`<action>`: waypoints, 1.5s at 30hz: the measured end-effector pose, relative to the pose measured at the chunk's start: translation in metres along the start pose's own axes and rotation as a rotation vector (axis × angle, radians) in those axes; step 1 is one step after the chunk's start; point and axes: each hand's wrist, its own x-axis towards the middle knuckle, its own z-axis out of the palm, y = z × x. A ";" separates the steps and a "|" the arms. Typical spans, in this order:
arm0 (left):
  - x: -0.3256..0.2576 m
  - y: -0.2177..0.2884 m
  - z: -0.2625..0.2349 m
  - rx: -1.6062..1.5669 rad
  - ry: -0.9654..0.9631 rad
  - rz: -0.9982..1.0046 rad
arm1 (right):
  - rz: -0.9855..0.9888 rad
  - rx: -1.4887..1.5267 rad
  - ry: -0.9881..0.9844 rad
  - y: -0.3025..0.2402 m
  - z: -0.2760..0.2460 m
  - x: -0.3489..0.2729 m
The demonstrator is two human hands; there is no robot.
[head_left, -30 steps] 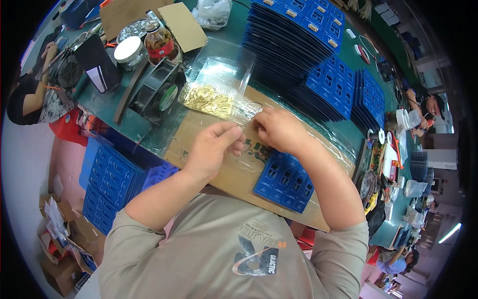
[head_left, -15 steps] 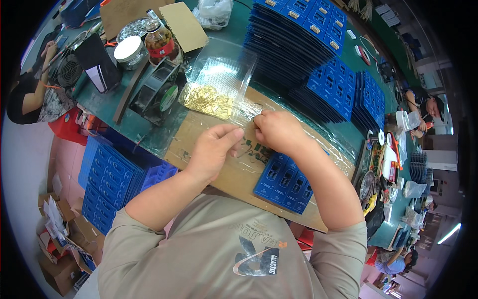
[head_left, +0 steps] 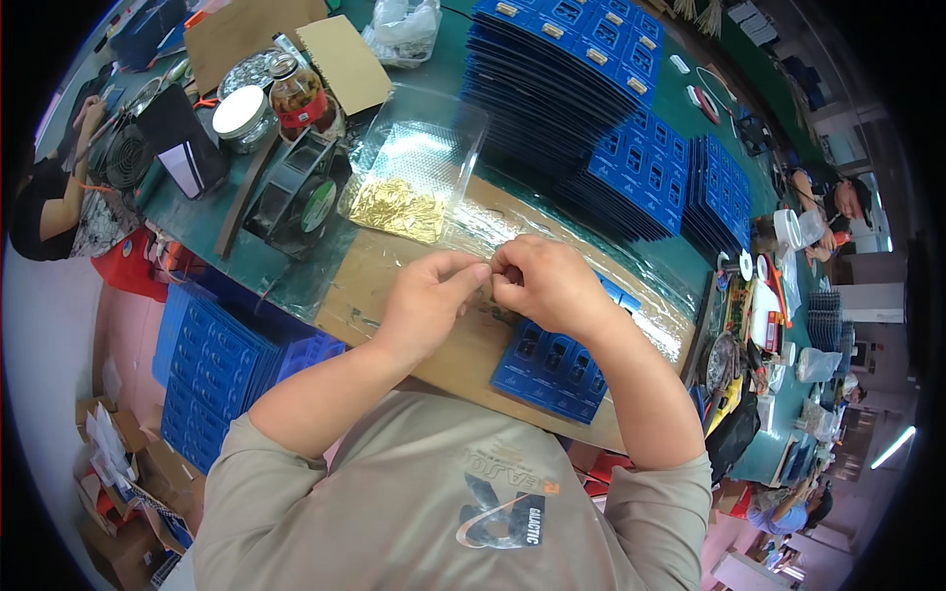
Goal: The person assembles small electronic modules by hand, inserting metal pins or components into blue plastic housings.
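Note:
My left hand [head_left: 431, 297] and my right hand [head_left: 548, 284] meet fingertip to fingertip above a cardboard sheet [head_left: 370, 258]. Both are closed in a pinch; what they hold is too small to make out. Just beyond them, a clear plastic tray [head_left: 463, 133] contains a heap of small gold-coloured metal pieces [head_left: 397, 209]. A blue circuit board panel [head_left: 542, 366] lies on the cardboard, partly covered by my right forearm.
Tall stacks of blue panels [head_left: 552, 89] stand at the back, with shorter stacks [head_left: 641, 167] to their right. A small black fan [head_left: 301, 197], a bottle [head_left: 298, 98] and a white-lidded jar [head_left: 241, 116] stand left. More panels [head_left: 212, 364] sit lower left. Co-workers sit on both sides.
My right hand has come nearer and closer to my left, so their fingertips now meet. The whole view has shifted slightly left. More of the panel is covered.

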 end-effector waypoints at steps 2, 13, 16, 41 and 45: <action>0.001 0.000 0.003 0.018 0.005 0.006 | 0.020 0.007 0.011 0.001 -0.001 -0.005; 0.007 0.005 0.016 0.092 -0.049 -0.027 | 0.024 0.055 0.065 0.007 -0.013 -0.020; 0.006 0.003 0.018 0.091 -0.071 -0.004 | 0.060 0.074 0.031 0.006 -0.018 -0.026; 0.061 0.013 0.101 -0.212 -0.240 -0.060 | 0.431 0.688 1.020 0.058 -0.118 -0.211; 0.071 0.000 0.088 -0.244 -0.224 -0.085 | 0.479 1.092 0.772 0.088 -0.052 -0.199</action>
